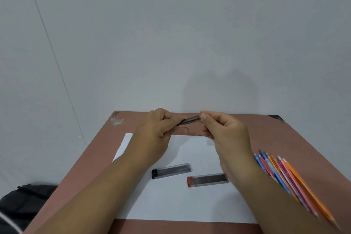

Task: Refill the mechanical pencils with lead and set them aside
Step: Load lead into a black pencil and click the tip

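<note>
Above the far half of the table, my left hand (158, 129) grips a dark grey mechanical pencil (190, 121), held nearly level. My right hand (222, 129) pinches the pencil's right end with thumb and forefinger; whether a cap or a lead is between them I cannot tell. On the white paper (171, 199) below lie two clear lead cases: one with a black cap (171, 171) and one with a red cap (208, 180). Several coloured mechanical pencils (284, 176) lie in a bundle at the right, partly hidden by my right forearm.
The brown table (284, 138) stands against a plain pale wall. A black bag (24, 201) sits on the floor at the lower left, beside the table's left edge.
</note>
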A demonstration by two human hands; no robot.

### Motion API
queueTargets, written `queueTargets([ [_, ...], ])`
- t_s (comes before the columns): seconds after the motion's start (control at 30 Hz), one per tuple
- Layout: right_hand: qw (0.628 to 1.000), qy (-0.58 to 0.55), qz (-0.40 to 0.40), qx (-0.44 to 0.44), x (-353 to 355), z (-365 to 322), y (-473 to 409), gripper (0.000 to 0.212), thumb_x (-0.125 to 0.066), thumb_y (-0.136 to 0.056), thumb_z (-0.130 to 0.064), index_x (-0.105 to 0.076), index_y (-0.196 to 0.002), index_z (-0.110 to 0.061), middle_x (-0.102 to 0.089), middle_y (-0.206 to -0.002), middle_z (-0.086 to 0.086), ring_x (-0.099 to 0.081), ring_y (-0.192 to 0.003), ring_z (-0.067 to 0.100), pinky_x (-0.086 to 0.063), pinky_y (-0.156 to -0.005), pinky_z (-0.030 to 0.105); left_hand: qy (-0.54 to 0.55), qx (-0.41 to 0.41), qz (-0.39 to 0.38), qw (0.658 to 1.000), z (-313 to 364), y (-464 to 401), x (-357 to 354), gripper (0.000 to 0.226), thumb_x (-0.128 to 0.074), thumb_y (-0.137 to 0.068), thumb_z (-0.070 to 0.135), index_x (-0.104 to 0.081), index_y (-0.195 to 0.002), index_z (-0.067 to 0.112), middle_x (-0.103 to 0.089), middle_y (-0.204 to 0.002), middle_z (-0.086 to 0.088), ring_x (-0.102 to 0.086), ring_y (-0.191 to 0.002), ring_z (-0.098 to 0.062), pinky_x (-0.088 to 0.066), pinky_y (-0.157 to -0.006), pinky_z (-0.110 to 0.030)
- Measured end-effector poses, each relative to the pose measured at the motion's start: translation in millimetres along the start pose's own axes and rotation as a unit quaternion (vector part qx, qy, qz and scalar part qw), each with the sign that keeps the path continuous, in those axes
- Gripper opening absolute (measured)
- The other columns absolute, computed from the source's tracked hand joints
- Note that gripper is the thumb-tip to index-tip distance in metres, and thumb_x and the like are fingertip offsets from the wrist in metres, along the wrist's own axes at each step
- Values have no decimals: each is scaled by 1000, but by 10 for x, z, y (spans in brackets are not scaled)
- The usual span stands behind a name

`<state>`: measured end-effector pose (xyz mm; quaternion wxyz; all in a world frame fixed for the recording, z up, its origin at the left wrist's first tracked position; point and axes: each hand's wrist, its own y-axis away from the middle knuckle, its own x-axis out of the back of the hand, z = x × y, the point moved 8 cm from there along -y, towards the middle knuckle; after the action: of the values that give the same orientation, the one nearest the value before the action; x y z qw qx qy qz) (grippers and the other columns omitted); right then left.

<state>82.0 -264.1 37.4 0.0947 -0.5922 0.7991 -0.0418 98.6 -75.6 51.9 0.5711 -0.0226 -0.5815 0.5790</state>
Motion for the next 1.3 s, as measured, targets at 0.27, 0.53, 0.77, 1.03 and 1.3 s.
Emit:
queueTargets([
  [0.27, 988, -121, -47, -85, -126, 90, 42, 18, -70, -93, -33, -76, -90, -16, -66, -79, 4, -61, -67, 10, -54, -72, 29, 68, 16, -7, 998, 117, -18, -41, 37, -64, -96, 15, -68, -124, 39, -55, -92, 19, -54, -92, -6, -43, -77, -17],
  [0.53, 958, -261, -75, -95, -213, 90, 45, 30, -51, -105, -36, -60, -98, -8, -73, -94, 14, -72, -89, 26, -58, -85, 41, 233, 209, -43, 949, 106, 42, -161, 13, -74, -89, 35, -64, -97, 38, -65, -81, 21, -58, -70, -1, -49, -67, -18],
  [0.77, 836, -525, -50, -149, -90, 129, -78, 47, -45, -101, -54, -49, -77, -13, -36, -66, 2, -35, -56, 17, -45, -59, 31, 363, 238, -101, 895, 109, 94, -276, 53, -45, -92, 65, -78, -92, 23, -68, -71, -4, -59, -61, -19, -43, -52, -30],
  [1.03, 821, -557, -56, -112, 14, 79, -100, 35, -35, -94, -35, -39, -64, -17, -29, -65, -1, -29, -55, 17, -32, -54, 30, 406, 239, -157, 868, 193, 135, -331, 72, -31, -91, 72, -80, -88, 19, -62, -68, -8, -49, -62, -24, -33, -56, -31],
  [1.3, 816, -562, -59, -119, -12, 81, -73, 42, -37, -96, -43, -42, -64, -16, -31, -65, 0, -30, -56, 17, -30, -56, 29, 413, 217, -158, 870, 224, 140, -309, 72, -31, -89, 71, -79, -90, 18, -61, -67, -9, -48, -61, -24, -31, -62, -39],
])
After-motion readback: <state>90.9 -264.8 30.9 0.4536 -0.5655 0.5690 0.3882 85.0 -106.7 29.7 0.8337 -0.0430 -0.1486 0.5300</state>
